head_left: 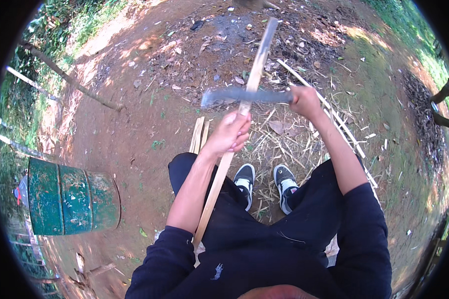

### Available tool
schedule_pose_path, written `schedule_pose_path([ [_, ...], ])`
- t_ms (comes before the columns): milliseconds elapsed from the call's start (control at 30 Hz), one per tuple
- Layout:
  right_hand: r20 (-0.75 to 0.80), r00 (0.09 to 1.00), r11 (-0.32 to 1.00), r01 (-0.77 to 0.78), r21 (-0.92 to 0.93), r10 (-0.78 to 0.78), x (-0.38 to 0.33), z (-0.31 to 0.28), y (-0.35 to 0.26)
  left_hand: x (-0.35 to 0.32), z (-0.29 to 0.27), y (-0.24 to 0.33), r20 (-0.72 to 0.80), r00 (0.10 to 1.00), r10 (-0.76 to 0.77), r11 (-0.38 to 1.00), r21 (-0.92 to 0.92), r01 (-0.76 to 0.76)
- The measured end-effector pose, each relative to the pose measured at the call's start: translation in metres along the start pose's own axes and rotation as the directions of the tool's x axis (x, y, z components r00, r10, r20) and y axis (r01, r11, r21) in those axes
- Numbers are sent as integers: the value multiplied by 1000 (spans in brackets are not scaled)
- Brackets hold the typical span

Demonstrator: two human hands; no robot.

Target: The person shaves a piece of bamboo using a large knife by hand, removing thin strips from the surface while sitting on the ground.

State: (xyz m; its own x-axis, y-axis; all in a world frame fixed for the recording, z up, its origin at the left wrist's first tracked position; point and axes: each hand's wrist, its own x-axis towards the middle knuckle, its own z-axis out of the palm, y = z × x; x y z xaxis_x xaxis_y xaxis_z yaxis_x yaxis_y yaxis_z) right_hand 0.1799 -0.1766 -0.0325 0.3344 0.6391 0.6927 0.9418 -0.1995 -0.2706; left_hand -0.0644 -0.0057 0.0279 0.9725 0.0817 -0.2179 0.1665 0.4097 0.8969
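Observation:
A long, pale split strip of wood or bamboo (214, 192) slants up across my left thigh and out over the ground. My left hand (228, 133) is closed around its middle. In my right hand (306, 102) is the handle of a machete (222, 95), held in a fist. The blade points left and lies across the strip just above my left hand, somewhat blurred by motion. Whether its edge bites into the wood, I cannot tell. The strip's far end (270, 29) looks darker than the rest.
Several cut strips (197, 133) stand by my left knee. Long thin strips (334, 117) lie on the ground to the right. Pale shavings (287, 144) are scattered around my shoes (284, 185). A worn green metal barrel (75, 199) is at the left, near thin wooden poles (75, 79).

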Motion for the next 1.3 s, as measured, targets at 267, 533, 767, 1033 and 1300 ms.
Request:
schedule_pose_path([
  [267, 143, 966, 969, -193, -154, 215, -4, 5, -41, 7, -6, -5, -32, 999, -3, 1000, 25, 4],
  [533, 189, 862, 869, -415, -270, 470, 8, -7, 4, 15, 8, -14, 34, 997, -69, 996, 67, 67],
  [767, -18, 949, 913, -306, -271, 314, -2, -9, 44, -1, 19, -17, 109, 983, -146, 989, 49, 142],
  [1033, -33, 540, 541, -837, 86, 841, 5, -7, 31, 5, 23, -9, 106, 987, -123, 992, 30, 120],
  [1300, 387, 294, 90, -880, 466, 874, 6, -7, 8, 9, 24, -2, 82, 996, -40, 998, 57, 36],
])
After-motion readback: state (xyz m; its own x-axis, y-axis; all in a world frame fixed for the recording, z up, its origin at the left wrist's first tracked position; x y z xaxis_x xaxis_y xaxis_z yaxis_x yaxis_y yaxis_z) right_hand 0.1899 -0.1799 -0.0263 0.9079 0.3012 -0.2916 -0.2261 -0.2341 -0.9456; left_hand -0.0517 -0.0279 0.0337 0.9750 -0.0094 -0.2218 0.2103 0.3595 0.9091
